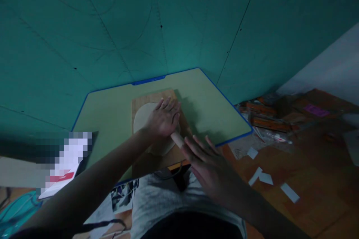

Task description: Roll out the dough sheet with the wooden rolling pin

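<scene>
A flat, pale round of dough (142,116) lies on a wooden board (153,97). Across the dough's right side runs a slim wooden rolling pin (177,139), mostly covered by my hands. My left hand (165,119) rests over its far part with the palm down and fingers stretched forward. At the near end, my right hand (204,164) touches the pin with its fingers extended and spread. Neither hand wraps its fingers round the pin. Under the board is a pale folding table (112,110) with a blue rim.
A green wall (179,22) rises behind the table. On the table's left leans a blurred-out white and red item (64,171). Paper scraps (290,192) lie on the floor to the right, near wood pieces and cardboard boxes (314,106).
</scene>
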A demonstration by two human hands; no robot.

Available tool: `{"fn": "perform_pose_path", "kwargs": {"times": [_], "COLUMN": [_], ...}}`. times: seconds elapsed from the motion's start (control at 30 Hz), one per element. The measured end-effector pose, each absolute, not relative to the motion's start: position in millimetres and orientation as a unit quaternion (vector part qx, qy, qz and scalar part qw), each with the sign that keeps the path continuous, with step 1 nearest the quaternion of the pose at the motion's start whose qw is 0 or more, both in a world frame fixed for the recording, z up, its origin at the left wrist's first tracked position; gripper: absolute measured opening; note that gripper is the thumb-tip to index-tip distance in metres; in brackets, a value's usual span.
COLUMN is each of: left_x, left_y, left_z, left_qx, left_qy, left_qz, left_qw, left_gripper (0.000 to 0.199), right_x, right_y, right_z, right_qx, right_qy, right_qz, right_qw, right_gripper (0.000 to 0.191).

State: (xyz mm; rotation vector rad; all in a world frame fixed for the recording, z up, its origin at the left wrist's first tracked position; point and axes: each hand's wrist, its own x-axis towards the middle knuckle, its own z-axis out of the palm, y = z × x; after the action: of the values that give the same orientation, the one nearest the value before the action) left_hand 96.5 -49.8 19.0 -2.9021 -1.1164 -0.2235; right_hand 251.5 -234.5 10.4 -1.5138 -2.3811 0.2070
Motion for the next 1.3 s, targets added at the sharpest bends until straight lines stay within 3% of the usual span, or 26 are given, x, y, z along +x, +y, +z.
{"fn": "perform_pose_path", "kwargs": {"times": [0.33,0.43,0.67,0.97,1.3], "left_x": [39,54,117,52,136], "left_y": [-73,-69,-44,-76,-29], "left_z": [18,19,22,15,18], "left_qx": [-0.935,-0.931,-0.919,-0.924,-0.914], "left_qy": [-0.346,-0.362,-0.391,-0.369,-0.403], "left_qz": [-0.075,-0.048,-0.049,-0.088,-0.052], "left_qw": [0.017,0.02,0.014,0.05,0.009], "left_gripper": [0.058,0.058,0.059,0.062,0.062], "right_x": [213,225,265,221,276], "right_y": [-251,-244,-229,-257,-205], "right_z": [14,12,5,8,12], "right_qx": [-0.48,-0.539,-0.654,-0.582,-0.728], "right_qy": [-0.852,-0.821,-0.746,-0.796,-0.682], "right_qz": [0.105,0.081,0.015,0.018,-0.005], "right_qw": [0.18,0.168,0.126,0.164,0.062], "right_gripper": [0.057,0.063,0.05,0.064,0.059]}}
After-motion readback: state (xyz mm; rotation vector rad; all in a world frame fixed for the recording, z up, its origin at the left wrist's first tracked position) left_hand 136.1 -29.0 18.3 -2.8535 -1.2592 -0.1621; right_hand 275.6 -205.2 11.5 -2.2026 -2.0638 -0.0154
